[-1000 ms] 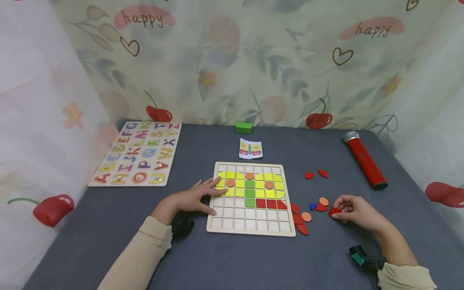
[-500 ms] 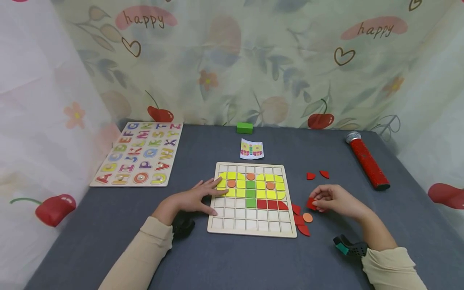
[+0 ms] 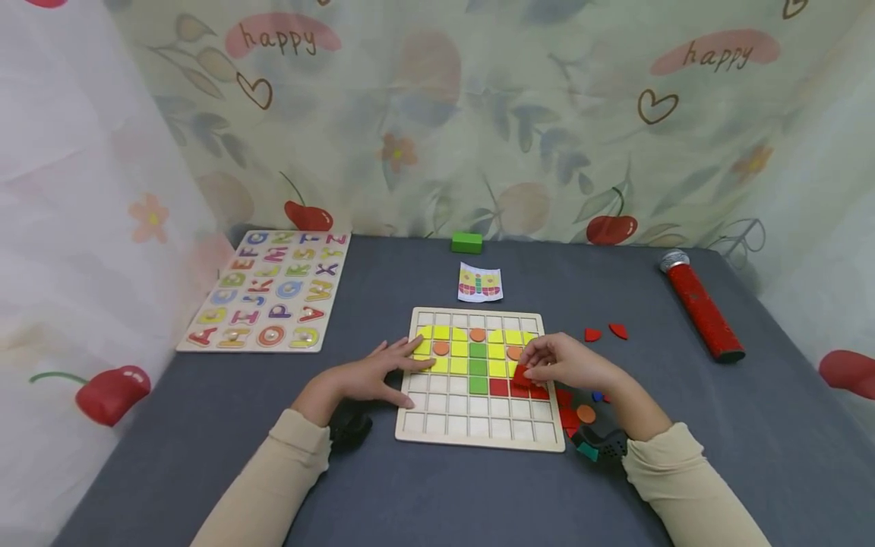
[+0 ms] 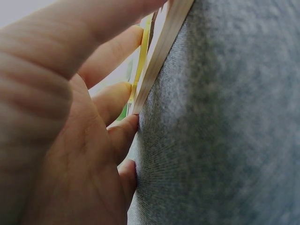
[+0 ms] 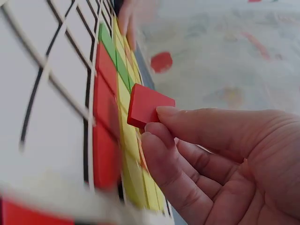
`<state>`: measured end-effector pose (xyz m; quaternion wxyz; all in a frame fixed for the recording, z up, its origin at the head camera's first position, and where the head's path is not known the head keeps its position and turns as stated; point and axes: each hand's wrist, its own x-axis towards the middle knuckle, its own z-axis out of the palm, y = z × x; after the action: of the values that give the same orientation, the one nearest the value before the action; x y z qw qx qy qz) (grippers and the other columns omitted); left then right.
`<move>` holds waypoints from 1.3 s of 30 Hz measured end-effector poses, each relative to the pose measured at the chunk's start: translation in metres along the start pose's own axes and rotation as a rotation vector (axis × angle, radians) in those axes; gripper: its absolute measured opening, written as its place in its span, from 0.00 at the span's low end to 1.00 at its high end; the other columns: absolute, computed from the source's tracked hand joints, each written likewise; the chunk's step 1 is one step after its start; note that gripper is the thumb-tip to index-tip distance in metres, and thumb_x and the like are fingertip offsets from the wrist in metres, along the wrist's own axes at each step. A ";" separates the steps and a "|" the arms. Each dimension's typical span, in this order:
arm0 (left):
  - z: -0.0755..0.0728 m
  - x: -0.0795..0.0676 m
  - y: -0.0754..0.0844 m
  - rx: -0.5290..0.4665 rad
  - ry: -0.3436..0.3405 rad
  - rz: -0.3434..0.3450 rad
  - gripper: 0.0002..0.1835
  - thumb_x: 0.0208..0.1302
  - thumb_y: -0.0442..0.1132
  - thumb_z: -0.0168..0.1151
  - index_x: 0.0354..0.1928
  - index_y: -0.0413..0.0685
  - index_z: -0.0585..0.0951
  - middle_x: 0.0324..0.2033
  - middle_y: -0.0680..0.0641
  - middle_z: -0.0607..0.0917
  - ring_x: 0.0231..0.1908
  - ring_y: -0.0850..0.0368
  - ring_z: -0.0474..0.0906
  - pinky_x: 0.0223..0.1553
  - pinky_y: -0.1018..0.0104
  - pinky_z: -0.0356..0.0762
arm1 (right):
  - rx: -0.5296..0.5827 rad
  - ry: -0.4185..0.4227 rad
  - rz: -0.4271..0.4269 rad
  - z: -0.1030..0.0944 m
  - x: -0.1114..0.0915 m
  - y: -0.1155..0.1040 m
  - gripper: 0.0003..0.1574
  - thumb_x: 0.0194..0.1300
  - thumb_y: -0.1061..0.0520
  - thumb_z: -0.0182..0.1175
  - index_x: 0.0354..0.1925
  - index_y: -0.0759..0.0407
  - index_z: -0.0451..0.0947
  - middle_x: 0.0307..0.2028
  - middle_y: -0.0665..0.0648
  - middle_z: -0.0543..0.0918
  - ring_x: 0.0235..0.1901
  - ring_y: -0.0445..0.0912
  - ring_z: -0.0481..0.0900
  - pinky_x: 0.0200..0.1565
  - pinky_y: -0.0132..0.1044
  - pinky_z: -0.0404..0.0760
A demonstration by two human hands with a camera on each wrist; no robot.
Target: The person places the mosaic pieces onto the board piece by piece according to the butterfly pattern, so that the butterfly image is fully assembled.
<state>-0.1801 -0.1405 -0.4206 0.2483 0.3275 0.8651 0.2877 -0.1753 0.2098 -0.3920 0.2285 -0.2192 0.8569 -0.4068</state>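
Observation:
A wooden grid board point(image 3: 447, 427) carries yellow tiles point(image 3: 459, 365), a green column point(image 3: 478, 368), orange discs point(image 3: 441, 348) and a red row point(image 3: 499, 388) right of the green. My left hand point(image 3: 369, 374) rests with spread fingers on the board's left side. In the left wrist view, fingertips point(image 4: 123, 89) touch the yellow tiles and board edge. Between thumb and fingers, my right hand point(image 3: 569, 365) pinches a red square tile point(image 5: 151, 105), close over the red row. That hand covers part of the board's right side in the head view.
Loose red pieces point(image 3: 569, 418), an orange disc point(image 3: 585, 414) and a small blue piece point(image 3: 598, 396) lie right of the board. Behind it are a butterfly picture card point(image 3: 480, 283) and green block point(image 3: 467, 243). An alphabet board point(image 3: 271, 336) lies left, a red microphone point(image 3: 702, 308) right.
My right hand has carried the red tile leftward from the loose pieces to over the board's right side. The left hand stays on the board's left edge.

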 end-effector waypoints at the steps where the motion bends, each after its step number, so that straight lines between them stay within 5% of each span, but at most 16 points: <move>1: 0.000 0.000 0.000 0.000 -0.002 0.000 0.41 0.53 0.52 0.67 0.69 0.58 0.62 0.74 0.46 0.45 0.73 0.46 0.32 0.70 0.43 0.26 | -0.004 -0.001 -0.010 0.003 0.003 -0.001 0.12 0.61 0.60 0.61 0.42 0.66 0.77 0.37 0.59 0.82 0.35 0.45 0.78 0.38 0.32 0.80; 13: 0.000 0.000 0.002 0.002 -0.004 -0.018 0.40 0.53 0.53 0.67 0.69 0.60 0.62 0.74 0.48 0.45 0.73 0.48 0.31 0.70 0.44 0.25 | 0.083 -0.001 -0.035 0.042 0.041 -0.019 0.10 0.59 0.59 0.64 0.38 0.65 0.80 0.31 0.57 0.84 0.29 0.44 0.79 0.35 0.34 0.81; 22: 0.001 0.000 0.003 0.003 -0.009 -0.019 0.40 0.54 0.53 0.67 0.69 0.61 0.62 0.74 0.48 0.45 0.73 0.47 0.32 0.70 0.43 0.26 | -0.099 0.067 -0.056 0.066 0.057 -0.034 0.06 0.57 0.57 0.66 0.34 0.58 0.84 0.30 0.51 0.84 0.28 0.40 0.76 0.34 0.30 0.78; 39: 0.000 -0.001 0.001 0.005 -0.004 -0.034 0.40 0.54 0.53 0.66 0.69 0.61 0.62 0.74 0.49 0.44 0.73 0.47 0.32 0.70 0.44 0.25 | -0.094 0.088 -0.031 0.056 0.044 -0.029 0.08 0.56 0.56 0.67 0.36 0.55 0.85 0.33 0.49 0.85 0.32 0.40 0.77 0.35 0.30 0.78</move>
<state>-0.1792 -0.1402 -0.4192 0.2541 0.3139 0.8707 0.2806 -0.1727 0.1349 -0.4100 0.1735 -0.2248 0.8808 -0.3790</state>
